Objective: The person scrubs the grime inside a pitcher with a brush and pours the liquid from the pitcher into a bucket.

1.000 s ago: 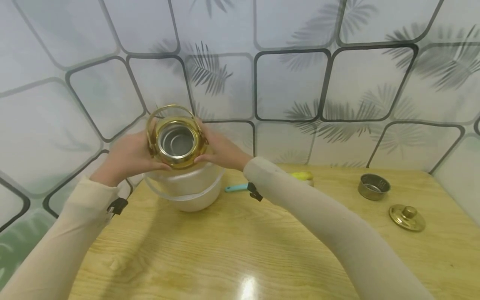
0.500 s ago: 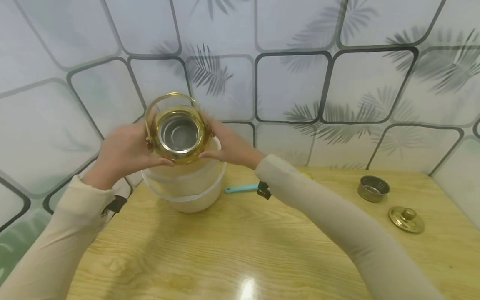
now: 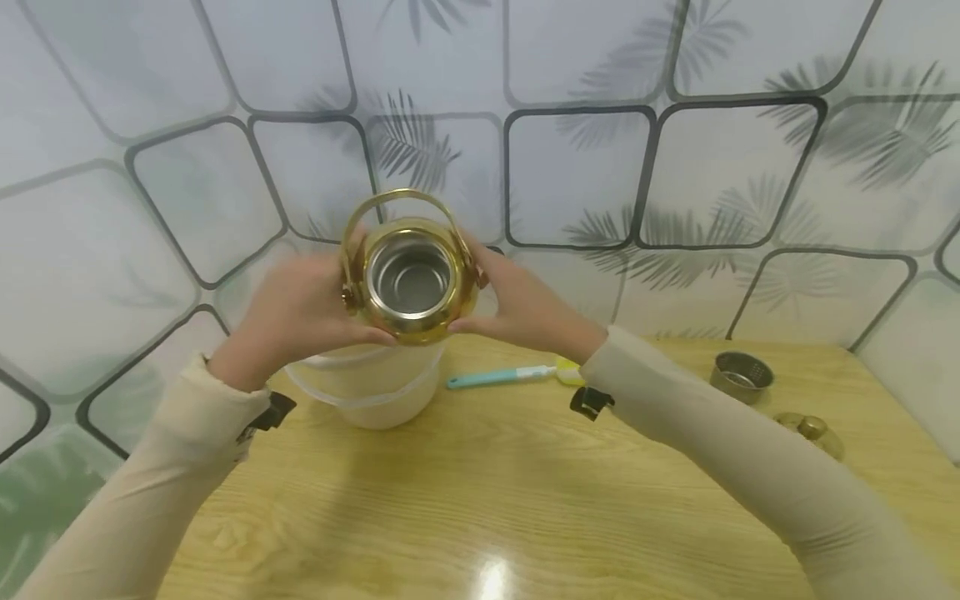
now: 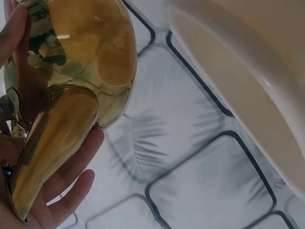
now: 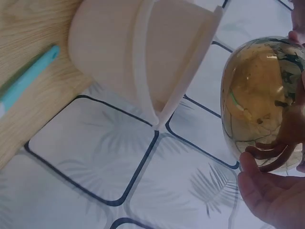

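Both hands hold a shiny gold teapot [image 3: 467,312] in the air, its lidless steel mouth facing the head camera and its arched handle raised. My left hand [image 3: 296,312] grips one side, thumb along the lower front; in the left wrist view the teapot's spout [image 4: 59,148] lies between that hand's fingers. On the opposite side my right hand [image 3: 517,304] holds the body, with fingertips under it in the right wrist view. Behind and below the teapot stands a white bucket [image 3: 382,392], partly hidden by it.
On the wooden table [image 3: 450,500] lies a brush with a teal handle [image 3: 487,379] and a yellow head, partly behind the right sleeve. Farther right are a perforated metal strainer [image 3: 741,377] and a gold lid [image 3: 813,429]. A patterned wall [image 3: 577,175] rises behind.
The teapot rises slightly, then moves right with both hands, from over the bucket toward its right side. More of the brush shows now, and the right sleeve overlaps the lid.
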`<state>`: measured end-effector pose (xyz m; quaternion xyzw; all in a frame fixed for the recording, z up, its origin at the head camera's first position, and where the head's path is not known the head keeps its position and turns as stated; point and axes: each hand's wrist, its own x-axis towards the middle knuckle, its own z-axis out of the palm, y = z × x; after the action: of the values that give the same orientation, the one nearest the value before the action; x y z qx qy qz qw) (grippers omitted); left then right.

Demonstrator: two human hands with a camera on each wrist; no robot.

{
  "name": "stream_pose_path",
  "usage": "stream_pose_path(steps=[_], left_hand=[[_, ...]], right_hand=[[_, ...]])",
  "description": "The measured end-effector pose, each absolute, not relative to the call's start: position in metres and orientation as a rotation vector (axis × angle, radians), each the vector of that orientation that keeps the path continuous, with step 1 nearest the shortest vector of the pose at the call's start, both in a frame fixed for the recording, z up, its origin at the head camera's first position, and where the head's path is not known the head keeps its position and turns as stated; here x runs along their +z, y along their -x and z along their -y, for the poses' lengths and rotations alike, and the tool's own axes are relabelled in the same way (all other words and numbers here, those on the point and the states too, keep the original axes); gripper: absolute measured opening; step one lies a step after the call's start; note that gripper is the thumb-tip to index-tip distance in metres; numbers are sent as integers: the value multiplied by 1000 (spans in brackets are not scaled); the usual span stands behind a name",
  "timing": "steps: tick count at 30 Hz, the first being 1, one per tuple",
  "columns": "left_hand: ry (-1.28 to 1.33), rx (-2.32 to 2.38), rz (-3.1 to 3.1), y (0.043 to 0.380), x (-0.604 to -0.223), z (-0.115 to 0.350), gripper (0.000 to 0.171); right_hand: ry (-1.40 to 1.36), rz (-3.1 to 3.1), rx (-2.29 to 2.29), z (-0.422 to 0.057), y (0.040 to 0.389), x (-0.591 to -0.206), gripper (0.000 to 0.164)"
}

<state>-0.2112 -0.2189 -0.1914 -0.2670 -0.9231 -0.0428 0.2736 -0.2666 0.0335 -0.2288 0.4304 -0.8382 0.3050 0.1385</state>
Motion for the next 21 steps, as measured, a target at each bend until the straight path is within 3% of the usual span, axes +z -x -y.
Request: stream_pose_path(steps=[6,14,21], left_hand=[[756,-121,2553,213,-199,188,122],[1014,-396,2622,229,-224,145,120],[984,-299,2683,242,-249,107,115]], right_hand=[[-1207,2466,953,-66,258,-241,106],[-1129,2566,977,-113,246,-264,104],[-1024,2657,1032,-153,242,-289,108]])
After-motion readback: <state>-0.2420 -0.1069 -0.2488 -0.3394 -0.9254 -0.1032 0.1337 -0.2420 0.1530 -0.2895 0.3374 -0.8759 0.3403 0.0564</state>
